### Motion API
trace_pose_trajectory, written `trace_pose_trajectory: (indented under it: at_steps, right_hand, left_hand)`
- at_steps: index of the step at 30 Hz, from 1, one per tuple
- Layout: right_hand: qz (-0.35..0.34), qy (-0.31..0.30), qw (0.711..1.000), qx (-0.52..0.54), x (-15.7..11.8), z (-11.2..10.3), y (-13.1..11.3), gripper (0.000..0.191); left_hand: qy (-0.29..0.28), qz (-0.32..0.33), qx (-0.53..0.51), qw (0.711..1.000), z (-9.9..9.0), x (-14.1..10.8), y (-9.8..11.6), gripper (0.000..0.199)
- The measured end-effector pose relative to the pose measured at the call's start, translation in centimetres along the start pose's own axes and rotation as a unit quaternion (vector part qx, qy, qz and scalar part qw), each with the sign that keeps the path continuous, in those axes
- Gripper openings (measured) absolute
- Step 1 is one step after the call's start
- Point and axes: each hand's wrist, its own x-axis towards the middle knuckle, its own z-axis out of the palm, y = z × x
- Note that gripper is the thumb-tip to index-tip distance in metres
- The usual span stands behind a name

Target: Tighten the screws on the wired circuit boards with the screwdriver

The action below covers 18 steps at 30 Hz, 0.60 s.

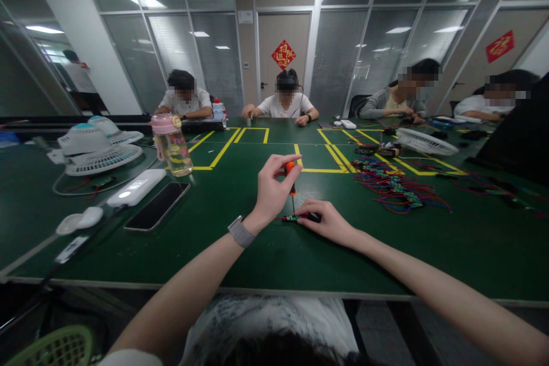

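Observation:
An orange and black screwdriver [290,170] stands upright, its handle pinched in the fingers of my left hand [274,186]. The shaft points down and its tip meets a small green circuit board [290,218] lying on the green table [240,257]. My right hand [323,218] rests on the table with its fingertips on the board's right end, and a small black part [314,217] shows beneath those fingers. A red wire runs out from the board's left side.
Wired boards [397,183] lie in a heap to the right. On the left are a phone [157,206], a white power strip [136,187], a pink-lidded bottle [174,146] and white fans [96,151]. Several people sit across the table.

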Motion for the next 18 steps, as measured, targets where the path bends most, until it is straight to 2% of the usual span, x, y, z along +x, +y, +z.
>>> trace_pose_trajectory:
  at_steps: [4, 9, 15, 18]
  right_hand:
    - [0.002, -0.001, 1.000, -0.003, 0.00, 0.03, 0.01, 0.014]
    - [0.000, 0.002, 1.000, 0.000, -0.04, 0.06, 0.10, 0.015]
    - [-0.002, 0.005, 1.000, 0.001, -0.04, 0.03, 0.03, 0.014]
    - [-0.003, 0.004, 1.000, 0.002, -0.03, 0.01, -0.04, 0.014]
  left_hand:
    - [0.022, 0.012, 0.043, 0.999, -0.30, 0.19, 0.00, 0.018]
    - [-0.005, -0.033, -0.048, 0.998, -0.04, 0.13, 0.00, 0.028]
    - [0.036, 0.016, 0.061, 0.997, -0.28, 0.19, 0.11, 0.017]
    - [0.020, -0.005, 0.027, 0.999, -0.32, 0.27, 0.08, 0.027]
